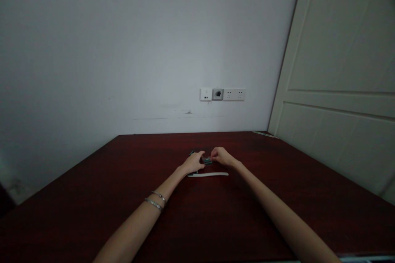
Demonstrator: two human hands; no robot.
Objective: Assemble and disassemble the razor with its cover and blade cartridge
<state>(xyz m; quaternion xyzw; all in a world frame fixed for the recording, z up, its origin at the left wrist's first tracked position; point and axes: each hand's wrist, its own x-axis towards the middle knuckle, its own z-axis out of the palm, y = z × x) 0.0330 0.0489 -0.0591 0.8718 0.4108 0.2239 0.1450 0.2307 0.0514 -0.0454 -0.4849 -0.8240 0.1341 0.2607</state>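
On the dark red table, a small dark green flat piece (pixel 207 160) lies between my two hands; its kind is too small to tell. My left hand (pixel 195 162) holds its left side, thumb and index finger curved around it. At its right edge, my right hand (pixel 222 156) has thumb and fingertips pinched together; what they grip is too small to make out. A thin whitish strip (pixel 209 174) lies just in front of both hands, its left end close beneath my left hand. Beyond my left hand, a small dark object (pixel 191 153) is partly hidden.
The glossy dark red table (pixel 123 181) reaches back to a pale wall (pixel 123 49). Wall sockets (pixel 233 94) sit above its far edge. A panelled whitish door or cabinet (pixel 339 70) stands along the right side. A narrow light strip (pixel 264 134) lies at the back right corner.
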